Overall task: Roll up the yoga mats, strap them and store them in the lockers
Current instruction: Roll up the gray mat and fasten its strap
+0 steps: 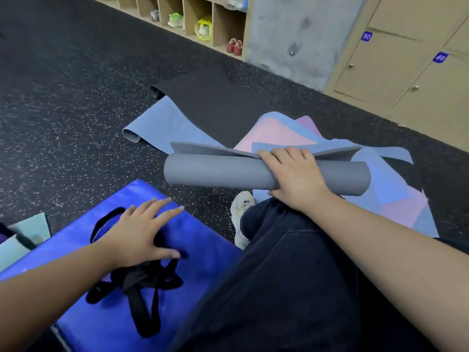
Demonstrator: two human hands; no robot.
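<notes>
The right hand (295, 177) wraps its fingers over a rolled grey mat (223, 174), holding it above the knee of the dark trousers (291, 270). Left of that roll, the left hand (138, 231) rests with fingers spread on a tangle of black straps (142, 283) lying on a blue pad (203, 240). Beyond the roll, pink and blue mats (276, 133) lie flat; beige lockers (396, 72) stand farther right.

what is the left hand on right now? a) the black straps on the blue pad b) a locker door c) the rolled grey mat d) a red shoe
a: the left hand rests spread on the black straps lying on the blue pad, while the right hand grips the rolled grey mat.
</notes>
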